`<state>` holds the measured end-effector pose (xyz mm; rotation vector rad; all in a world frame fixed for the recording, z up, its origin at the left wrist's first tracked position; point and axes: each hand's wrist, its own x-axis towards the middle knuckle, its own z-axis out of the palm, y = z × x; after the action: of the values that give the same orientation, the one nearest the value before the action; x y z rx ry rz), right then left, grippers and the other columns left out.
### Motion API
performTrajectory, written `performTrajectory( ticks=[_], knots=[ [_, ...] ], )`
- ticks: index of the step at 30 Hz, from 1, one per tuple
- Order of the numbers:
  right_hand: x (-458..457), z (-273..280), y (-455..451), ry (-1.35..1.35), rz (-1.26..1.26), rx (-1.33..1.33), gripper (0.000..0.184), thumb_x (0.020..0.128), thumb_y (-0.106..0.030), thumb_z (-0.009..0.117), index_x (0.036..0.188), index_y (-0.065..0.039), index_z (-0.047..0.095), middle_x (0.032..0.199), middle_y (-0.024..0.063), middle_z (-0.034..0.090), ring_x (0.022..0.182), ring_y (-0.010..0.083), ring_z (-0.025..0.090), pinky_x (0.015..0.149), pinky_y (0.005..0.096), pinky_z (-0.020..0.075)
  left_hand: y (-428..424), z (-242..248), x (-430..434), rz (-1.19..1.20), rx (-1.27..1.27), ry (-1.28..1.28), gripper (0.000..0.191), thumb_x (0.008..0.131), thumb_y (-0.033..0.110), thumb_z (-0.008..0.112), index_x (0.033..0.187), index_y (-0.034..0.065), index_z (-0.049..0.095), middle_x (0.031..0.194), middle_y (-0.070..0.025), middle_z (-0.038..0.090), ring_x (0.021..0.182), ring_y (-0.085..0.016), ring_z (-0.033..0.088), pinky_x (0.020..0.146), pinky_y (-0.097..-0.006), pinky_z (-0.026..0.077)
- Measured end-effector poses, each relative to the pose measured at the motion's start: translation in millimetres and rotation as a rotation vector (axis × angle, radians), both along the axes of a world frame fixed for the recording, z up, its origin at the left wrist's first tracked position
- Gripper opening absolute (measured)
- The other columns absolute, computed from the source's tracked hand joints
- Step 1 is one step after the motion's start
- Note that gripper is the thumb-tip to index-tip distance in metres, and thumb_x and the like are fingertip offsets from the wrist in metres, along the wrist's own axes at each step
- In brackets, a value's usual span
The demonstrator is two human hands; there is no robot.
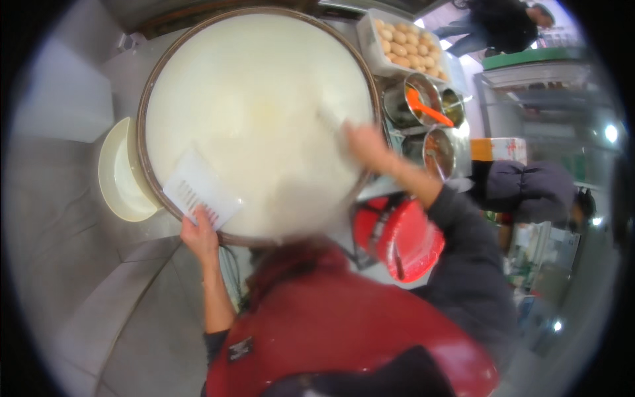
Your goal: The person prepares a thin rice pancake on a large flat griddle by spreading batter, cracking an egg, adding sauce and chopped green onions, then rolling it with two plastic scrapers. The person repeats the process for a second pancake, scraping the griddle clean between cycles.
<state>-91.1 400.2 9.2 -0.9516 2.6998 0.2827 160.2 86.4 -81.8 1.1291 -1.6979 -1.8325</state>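
Observation:
A large round griddle with a brown rim lies before me, coated with a pale, wet-looking layer of batter. My left hand grips a flat white plastic scraper with a row of slots, at the griddle's near left edge. Over the right side of the griddle, my right hand is closed around the handle of a thin tool. Motion blur hides that tool's exact shape. Light steam or blur covers the near part of the batter.
Brown eggs fill a white plastic bin at the back right. Metal pots hold sauces, one with an orange spoon. A red bucket stands near my right arm. A cream half-round container sits left. Other people are on the right.

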Motion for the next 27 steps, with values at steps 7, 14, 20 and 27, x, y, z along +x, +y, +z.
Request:
performTrajectory(
  ticks=[7, 14, 20, 27],
  knots=[
    [159.2, -43.7, -79.6, -0.071, -0.007, -0.584, 0.042, 0.080, -0.004, 0.047, 0.117, 0.016, 0.044, 0.070, 0.0240, 0.062, 0.065, 0.0392, 0.062, 0.057, 0.0482, 0.0497, 31.3, 47.5, -17.3, -0.507, -0.264, -0.108, 0.023, 0.094, 0.015, 0.055, 0.102, -0.0067, 0.058, 0.086, -0.0124, 0.064, 0.074, -0.018, 0.064, 0.065, -0.0312, 0.057],
    [-59.7, 7.2, -16.5, 0.175, -0.168, -0.464, 0.016, 0.083, -0.010, 0.051, 0.095, 0.000, 0.052, 0.077, 0.0250, 0.063, 0.072, 0.0436, 0.062, 0.064, 0.0511, 0.0498, 9.7, 26.1, 6.0, -0.173, -0.019, -0.060, 0.024, 0.094, 0.013, 0.054, 0.105, -0.0082, 0.058, 0.091, -0.0142, 0.064, 0.077, -0.019, 0.065, 0.065, -0.0314, 0.058],
    [26.7, -18.1, -0.2, 0.013, -0.238, -0.051, 0.038, 0.079, -0.005, 0.050, 0.115, 0.007, 0.049, 0.080, 0.0211, 0.066, 0.071, 0.0372, 0.065, 0.062, 0.0472, 0.0517, 6.2, -7.9, 16.5, -0.056, -0.048, 0.000, 0.022, 0.094, 0.012, 0.054, 0.103, -0.0078, 0.058, 0.091, -0.0132, 0.065, 0.077, -0.019, 0.065, 0.065, -0.0316, 0.058],
    [175.8, -45.0, -95.7, -0.223, -0.212, -0.461, 0.044, 0.075, -0.004, 0.052, 0.115, 0.013, 0.044, 0.076, 0.0255, 0.063, 0.072, 0.0409, 0.063, 0.066, 0.0487, 0.0512, 51.7, 56.0, -6.1, -0.543, -0.456, -0.064, 0.020, 0.093, 0.014, 0.056, 0.095, -0.0048, 0.063, 0.086, -0.0108, 0.065, 0.074, -0.015, 0.064, 0.066, -0.0289, 0.056]
  ],
)
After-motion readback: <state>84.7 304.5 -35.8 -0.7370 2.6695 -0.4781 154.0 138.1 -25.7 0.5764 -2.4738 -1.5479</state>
